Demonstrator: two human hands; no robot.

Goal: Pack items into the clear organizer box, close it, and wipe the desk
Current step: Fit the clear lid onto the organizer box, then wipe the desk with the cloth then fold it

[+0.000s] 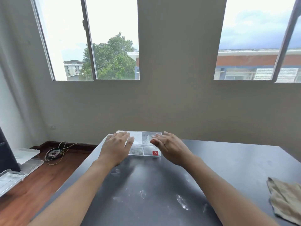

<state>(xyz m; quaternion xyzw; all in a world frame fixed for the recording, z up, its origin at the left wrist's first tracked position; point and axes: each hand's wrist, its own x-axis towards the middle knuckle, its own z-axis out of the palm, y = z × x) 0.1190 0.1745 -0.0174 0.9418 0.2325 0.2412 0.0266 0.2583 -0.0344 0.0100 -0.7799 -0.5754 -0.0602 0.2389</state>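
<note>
The clear organizer box [143, 144] lies flat at the far edge of the dark desk [154, 185], with a red label on its near right corner. Its lid looks down, and pale items show through the compartments. My left hand [115, 147] lies flat over the box's left part with straight fingers. My right hand [169, 147] hovers at the box's right end, fingers extended; contact is unclear. A beige cloth [286, 198] sits crumpled at the desk's right edge.
White smudges and powder marks [182, 201] dot the desk in front of me. On the wooden floor at left lie a coil of wires [54, 154] and clear plastic trays [19, 168]. A wall with windows stands just behind the desk.
</note>
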